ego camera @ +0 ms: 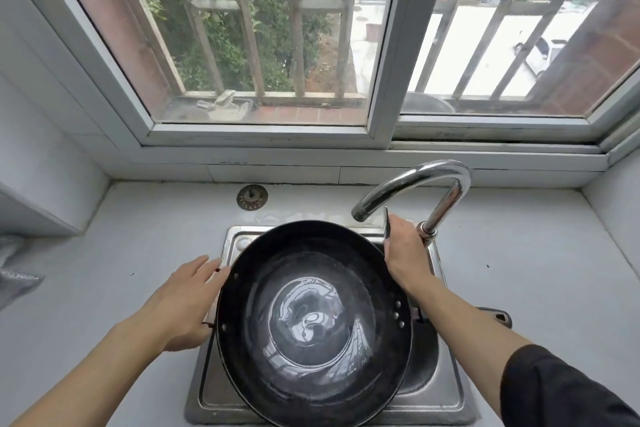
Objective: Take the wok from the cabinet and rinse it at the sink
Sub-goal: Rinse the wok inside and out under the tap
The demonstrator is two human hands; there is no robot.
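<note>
A black wok (pixel 311 350) rests tilted in the steel sink (pixel 446 392), with a shallow pool of water swirling in its bottom. My left hand (pixel 183 305) lies over the small loop handle on the wok's left rim, fingers stretched forward and thumb beneath it. My right hand (pixel 405 253) is at the wok's far right rim, closed around the thin lever (pixel 386 218) of the chrome faucet (pixel 426 177). No stream shows at the spout. The wok's long dark handle (pixel 495 317) pokes out to the right, under my right forearm.
A grey counter (pixel 121 253) surrounds the sink. A round metal drain strainer (pixel 252 197) lies on it behind the sink. A white window sill and barred window stand at the back. A crumpled grey cloth (pixel 14 274) sits at the far left edge.
</note>
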